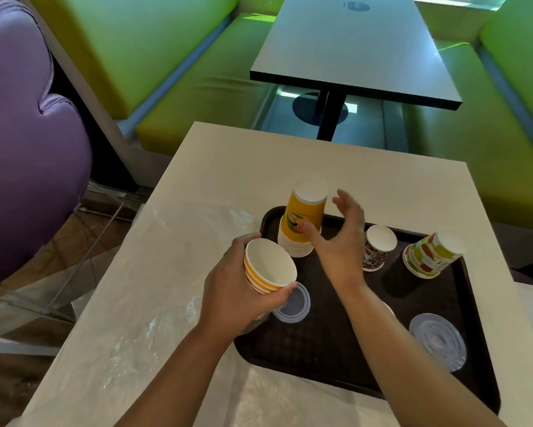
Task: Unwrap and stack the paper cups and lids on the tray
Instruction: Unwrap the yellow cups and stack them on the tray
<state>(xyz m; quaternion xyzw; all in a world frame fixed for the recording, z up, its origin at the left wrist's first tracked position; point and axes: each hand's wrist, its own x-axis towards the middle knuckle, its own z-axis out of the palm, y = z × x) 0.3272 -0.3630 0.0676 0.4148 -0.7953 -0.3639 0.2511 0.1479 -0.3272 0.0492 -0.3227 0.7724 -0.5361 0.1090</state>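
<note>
Left hand: the left hand [228, 291] is wrapped around a yellow-and-white striped cup [268, 266], fingers closed on its wall, the cup tilted so its open mouth faces up and toward the camera.
Right hand: the right hand [340, 238] hovers with fingers spread wide, holding nothing; its thumb lies against or just in front of the yellow stack, and contact cannot be told.
Yellow cup stack [302, 223]: inverted cups nested together, standing on the far left part of the tray, just beyond the left hand and directly left of the right hand.
Tray [329, 343]: dark brown, lying on the desk under the right forearm.
Small clear lid [294, 303]: lies on the tray just below the striped cup, touching the left fingertips.
Spotted cup [376, 248]: upside down on the tray, just right of the right hand.
Fruit-print cup [430, 254]: upside down, leaning, further right of the spotted cup.
Large clear lid [437, 340]: flat on the tray's near right part, right of the right forearm.
Plastic wrap [154, 306]: clear, crumpled sheets spread on the desk, left of the left hand and under both forearms.
Desk [366, 174]: white, carrying the tray and the wrap.
</note>
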